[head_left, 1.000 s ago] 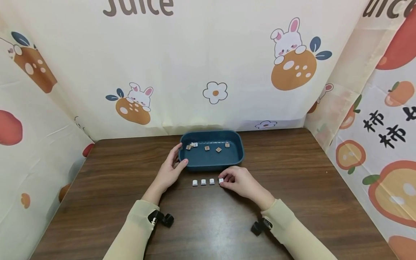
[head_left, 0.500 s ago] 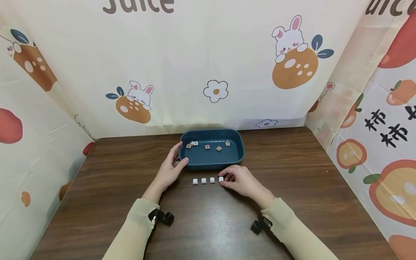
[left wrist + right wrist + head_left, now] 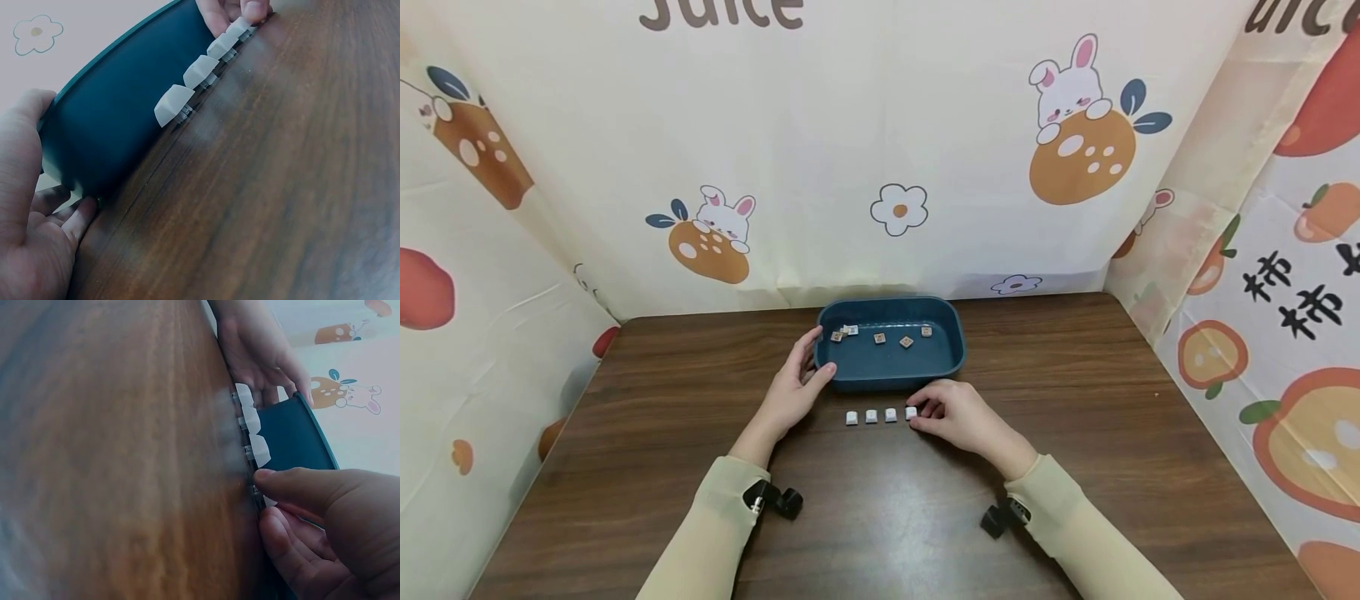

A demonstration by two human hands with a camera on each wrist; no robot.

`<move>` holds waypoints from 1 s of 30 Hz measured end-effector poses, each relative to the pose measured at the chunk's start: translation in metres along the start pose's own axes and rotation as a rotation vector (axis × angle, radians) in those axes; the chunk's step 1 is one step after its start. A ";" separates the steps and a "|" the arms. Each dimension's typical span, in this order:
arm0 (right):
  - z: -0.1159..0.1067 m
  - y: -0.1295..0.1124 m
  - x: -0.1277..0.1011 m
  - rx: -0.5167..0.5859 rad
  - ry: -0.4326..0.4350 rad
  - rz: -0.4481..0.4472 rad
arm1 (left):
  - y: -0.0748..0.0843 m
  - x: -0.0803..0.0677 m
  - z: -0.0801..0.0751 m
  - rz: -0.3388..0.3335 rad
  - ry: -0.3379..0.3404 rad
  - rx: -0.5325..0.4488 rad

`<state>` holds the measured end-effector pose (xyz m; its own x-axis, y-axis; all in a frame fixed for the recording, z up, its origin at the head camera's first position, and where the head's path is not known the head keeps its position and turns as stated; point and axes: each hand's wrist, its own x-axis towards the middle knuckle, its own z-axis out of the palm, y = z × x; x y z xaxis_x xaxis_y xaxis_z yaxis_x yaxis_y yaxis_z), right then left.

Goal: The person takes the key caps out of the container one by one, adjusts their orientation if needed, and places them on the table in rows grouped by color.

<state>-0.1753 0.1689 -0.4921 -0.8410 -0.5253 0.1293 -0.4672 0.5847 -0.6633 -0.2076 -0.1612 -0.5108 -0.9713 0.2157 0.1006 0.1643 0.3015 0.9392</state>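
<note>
My right hand (image 3: 958, 417) pinches a white keycap (image 3: 912, 413) between thumb and finger. That keycap stands at the right end of a row of white keycaps (image 3: 871, 416) along the front of a dark blue tray (image 3: 887, 385). In the left wrist view, the row's nearest keycap (image 3: 174, 106) is stem down on the wood. In the right wrist view the thumb (image 3: 300, 487) covers much of the held one. My left hand (image 3: 790, 390) holds the tray's left end, thumb at the front corner and fingers along the side.
Inside the tray lie several small brownish square pieces (image 3: 879, 339) and a white one (image 3: 852, 330). The brown wooden table (image 3: 1075, 400) spreads to both sides and in front. A printed cloth (image 3: 820, 167) hangs close behind the tray.
Hands, keycaps and tray hold nearly the same places; the whole head view has shifted very slightly.
</note>
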 end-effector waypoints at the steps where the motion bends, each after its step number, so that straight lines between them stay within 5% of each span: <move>1: -0.001 -0.001 0.000 0.003 -0.002 -0.002 | 0.000 0.000 0.000 -0.001 0.000 -0.001; 11: -0.012 -0.007 -0.001 0.019 -0.016 -0.015 | -0.002 0.000 -0.001 0.005 -0.001 -0.001; 19: -0.027 -0.012 -0.004 0.052 -0.057 0.068 | -0.002 0.001 0.000 0.002 0.001 0.004; 30: -0.046 -0.017 -0.003 0.036 0.075 0.004 | -0.002 0.000 0.002 -0.011 0.001 -0.006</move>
<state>-0.1772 0.1893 -0.4472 -0.8614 -0.4746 0.1807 -0.4551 0.5635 -0.6894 -0.2080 -0.1603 -0.5132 -0.9732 0.2114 0.0902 0.1522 0.2988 0.9421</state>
